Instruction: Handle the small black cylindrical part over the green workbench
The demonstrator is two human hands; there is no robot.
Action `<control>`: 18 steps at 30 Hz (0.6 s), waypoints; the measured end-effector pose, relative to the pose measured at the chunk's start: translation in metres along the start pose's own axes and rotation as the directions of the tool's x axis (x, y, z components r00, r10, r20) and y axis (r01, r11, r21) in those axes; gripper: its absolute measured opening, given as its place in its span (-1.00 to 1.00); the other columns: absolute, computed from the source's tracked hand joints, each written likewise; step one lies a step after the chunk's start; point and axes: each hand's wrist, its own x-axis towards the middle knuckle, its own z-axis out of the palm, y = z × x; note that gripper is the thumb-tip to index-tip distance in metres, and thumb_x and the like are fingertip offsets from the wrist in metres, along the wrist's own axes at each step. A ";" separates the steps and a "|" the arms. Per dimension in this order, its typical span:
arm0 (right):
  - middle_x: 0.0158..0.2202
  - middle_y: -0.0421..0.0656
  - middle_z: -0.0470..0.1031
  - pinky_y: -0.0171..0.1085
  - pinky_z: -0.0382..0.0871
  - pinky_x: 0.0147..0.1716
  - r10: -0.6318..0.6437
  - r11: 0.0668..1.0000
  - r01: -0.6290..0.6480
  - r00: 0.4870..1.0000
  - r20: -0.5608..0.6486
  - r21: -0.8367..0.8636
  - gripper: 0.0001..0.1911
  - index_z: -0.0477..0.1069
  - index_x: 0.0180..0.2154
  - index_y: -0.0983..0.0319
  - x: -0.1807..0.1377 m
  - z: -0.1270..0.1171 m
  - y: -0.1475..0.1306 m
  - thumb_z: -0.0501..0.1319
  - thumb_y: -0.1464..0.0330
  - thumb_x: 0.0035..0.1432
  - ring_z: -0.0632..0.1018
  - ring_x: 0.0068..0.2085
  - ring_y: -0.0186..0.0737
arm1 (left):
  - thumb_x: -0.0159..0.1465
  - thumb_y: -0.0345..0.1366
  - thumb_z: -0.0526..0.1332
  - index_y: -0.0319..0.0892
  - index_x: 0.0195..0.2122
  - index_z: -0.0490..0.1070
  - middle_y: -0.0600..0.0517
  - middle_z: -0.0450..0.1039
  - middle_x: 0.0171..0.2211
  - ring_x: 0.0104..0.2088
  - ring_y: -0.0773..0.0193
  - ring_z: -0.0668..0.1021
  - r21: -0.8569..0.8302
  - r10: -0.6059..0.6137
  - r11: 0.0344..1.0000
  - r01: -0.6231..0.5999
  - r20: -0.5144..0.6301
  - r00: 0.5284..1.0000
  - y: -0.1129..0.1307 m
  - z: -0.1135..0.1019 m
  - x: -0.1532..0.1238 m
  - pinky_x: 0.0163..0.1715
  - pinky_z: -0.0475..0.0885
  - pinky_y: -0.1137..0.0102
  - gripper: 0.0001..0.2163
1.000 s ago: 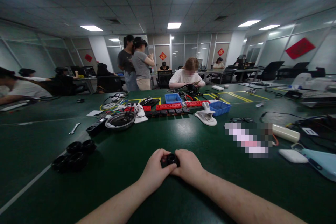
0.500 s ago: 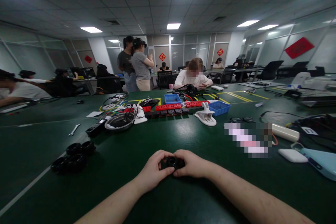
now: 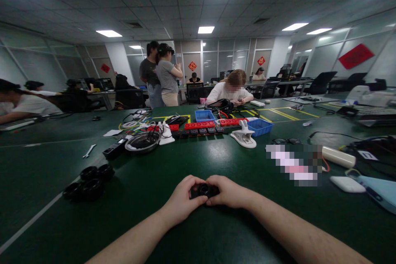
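Observation:
My left hand (image 3: 183,198) and my right hand (image 3: 228,192) meet in front of me, low over the green table. Between them is a small black round part (image 3: 204,190) with a raised ring and a hole in its middle. Fingers and thumbs of both hands curl around its sides, and the thumbs come close together at its near edge. Its outer sides are partly hidden by my fingers, and its exact kind cannot be made out. To the left lies a cluster of several black ring-shaped parts (image 3: 92,189), away from both hands.
A wrench (image 3: 89,151), a round metal dish (image 3: 144,143), red socket strips (image 3: 199,125), a white clip base (image 3: 244,135) and blue bins (image 3: 260,126) lie across the table's middle. At right are a white case (image 3: 347,184) and a light blue device (image 3: 379,192). A person (image 3: 227,90) sits opposite.
The whole view has shifted very slightly. Both hands keep their hold on the black round part, with hardly any movement of the fingers.

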 end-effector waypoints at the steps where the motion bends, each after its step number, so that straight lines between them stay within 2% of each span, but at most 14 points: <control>1: -0.41 -0.26 0.35 -0.40 0.18 -0.44 0.017 1.000 -0.017 1.000 -0.008 -0.011 -0.73 0.37 -0.37 0.28 0.000 0.001 0.000 0.33 0.40 -0.21 0.37 -0.37 -0.31 | 0.05 -0.34 0.22 -0.17 -0.25 0.37 0.03 0.29 -0.33 -0.37 0.28 0.36 0.002 -0.002 1.000 0.002 -0.006 1.000 0.000 0.001 0.000 -0.43 0.25 0.46 -0.78; 6: -0.47 -0.29 0.30 -0.43 0.09 -0.54 0.065 0.996 -0.068 0.996 -0.054 -0.064 -0.71 0.31 -0.43 0.27 0.000 0.005 -0.001 0.34 0.32 -0.23 0.32 -0.44 -0.36 | 0.04 -0.35 0.22 -0.17 -0.26 0.37 0.03 0.30 -0.33 -0.35 0.25 0.37 0.014 -0.033 0.999 0.033 -0.048 0.998 0.001 0.004 -0.002 -0.40 0.26 0.44 -0.79; 11: -0.46 -0.24 0.32 -0.40 0.09 -0.55 0.092 0.973 -0.125 0.981 -0.169 -0.192 -0.66 0.27 -0.45 0.26 0.004 0.015 -0.003 0.32 0.22 -0.26 0.33 -0.44 -0.32 | 0.03 -0.31 0.23 -0.18 -0.29 0.36 0.02 0.30 -0.33 -0.31 0.19 0.37 0.046 -0.084 0.995 0.092 -0.145 0.986 0.002 0.011 -0.002 -0.36 0.28 0.38 -0.80; 15: -0.44 -0.17 0.37 -0.35 0.14 -0.49 0.105 0.924 -0.205 0.948 -0.300 -0.322 -0.73 0.27 -0.46 0.26 0.008 0.025 -0.008 0.24 0.23 -0.16 0.37 -0.42 -0.25 | 0.03 -0.32 0.22 -0.20 -0.31 0.34 0.02 0.30 -0.34 -0.31 0.19 0.38 0.035 -0.118 0.991 0.129 -0.222 0.968 -0.001 0.016 0.001 -0.33 0.29 0.36 -0.81; 18: -0.42 -0.12 0.39 -0.29 0.19 -0.40 0.092 0.896 -0.222 0.940 -0.329 -0.384 -0.78 0.29 -0.43 0.28 0.007 0.030 -0.012 0.20 0.26 -0.11 0.40 -0.37 -0.18 | 0.02 -0.33 0.22 -0.20 -0.34 0.34 0.02 0.30 -0.35 -0.30 0.19 0.38 0.034 -0.110 0.992 0.122 -0.248 0.963 -0.003 0.015 0.002 -0.31 0.29 0.35 -0.83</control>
